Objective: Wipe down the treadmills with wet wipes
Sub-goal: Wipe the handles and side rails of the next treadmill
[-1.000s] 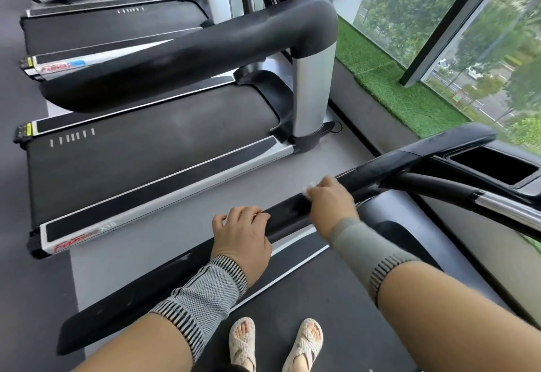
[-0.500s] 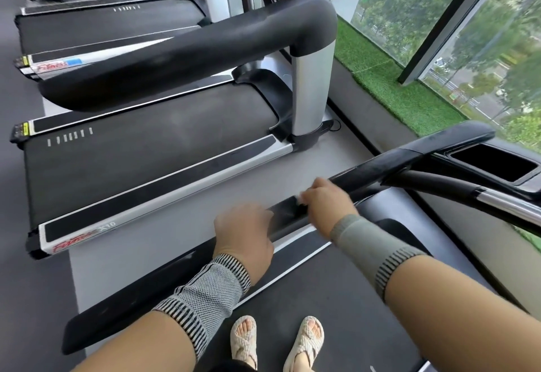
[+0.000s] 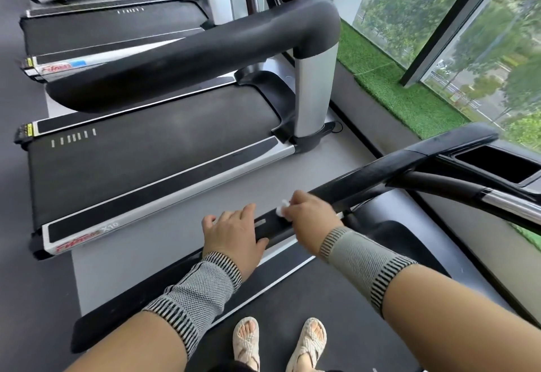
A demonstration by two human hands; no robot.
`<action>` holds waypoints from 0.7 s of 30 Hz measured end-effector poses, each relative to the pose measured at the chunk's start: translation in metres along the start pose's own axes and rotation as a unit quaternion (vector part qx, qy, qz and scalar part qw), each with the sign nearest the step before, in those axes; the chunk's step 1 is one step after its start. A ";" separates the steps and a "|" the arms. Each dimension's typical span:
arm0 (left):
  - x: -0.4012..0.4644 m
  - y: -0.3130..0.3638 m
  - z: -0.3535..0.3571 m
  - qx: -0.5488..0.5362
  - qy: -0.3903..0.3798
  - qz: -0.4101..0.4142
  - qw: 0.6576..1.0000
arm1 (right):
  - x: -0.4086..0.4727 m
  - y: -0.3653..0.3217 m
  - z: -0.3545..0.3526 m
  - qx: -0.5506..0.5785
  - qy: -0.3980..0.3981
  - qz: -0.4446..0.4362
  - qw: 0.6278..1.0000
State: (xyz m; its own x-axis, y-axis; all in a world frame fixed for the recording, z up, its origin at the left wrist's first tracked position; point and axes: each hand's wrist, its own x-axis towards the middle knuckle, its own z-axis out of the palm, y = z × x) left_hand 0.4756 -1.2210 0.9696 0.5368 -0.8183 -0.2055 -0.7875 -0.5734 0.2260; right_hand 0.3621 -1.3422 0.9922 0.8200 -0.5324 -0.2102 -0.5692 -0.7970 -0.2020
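I stand on a treadmill whose black left handrail [image 3: 366, 181] runs diagonally from the lower left up to the console at the right. My right hand [image 3: 310, 216] pinches a small white wet wipe [image 3: 282, 209] and presses it on top of this rail. My left hand [image 3: 231, 234] rests on the same rail just left of the wipe. Its fingers lie flat across the top and its thumb is on the near side. Both wrists wear knitted grey sleeves.
A neighbouring treadmill [image 3: 146, 152] stands to the left, its thick black handrail [image 3: 190, 58] on a silver post; another lies beyond. The console's cup tray [image 3: 497, 163] is at the right. Green turf [image 3: 395, 93] borders the windows. My sandalled feet [image 3: 246, 339] stand on the belt.
My right hand has slid the wipe down the rail toward my left hand. My left hand's fingers, curled over the rail before, now lie flatter.
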 end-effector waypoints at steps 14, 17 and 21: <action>0.001 -0.004 0.002 -0.023 -0.002 0.006 1.000 | 0.013 0.034 -0.016 0.006 0.051 0.145 0.988; 0.002 -0.004 0.002 -0.029 0.001 -0.001 1.000 | 0.005 -0.001 -0.006 0.022 0.040 0.088 0.995; 0.001 -0.003 0.001 -0.031 0.007 -0.010 0.999 | 0.005 0.000 -0.006 0.006 -0.033 -0.019 0.999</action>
State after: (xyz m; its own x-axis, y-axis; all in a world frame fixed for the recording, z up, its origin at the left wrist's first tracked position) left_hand 0.4779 -1.2203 0.9683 0.5574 -0.8067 -0.1965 -0.7561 -0.5909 0.2811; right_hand 0.3670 -1.3469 0.9971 0.8354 -0.4817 -0.2647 -0.5390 -0.8123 -0.2228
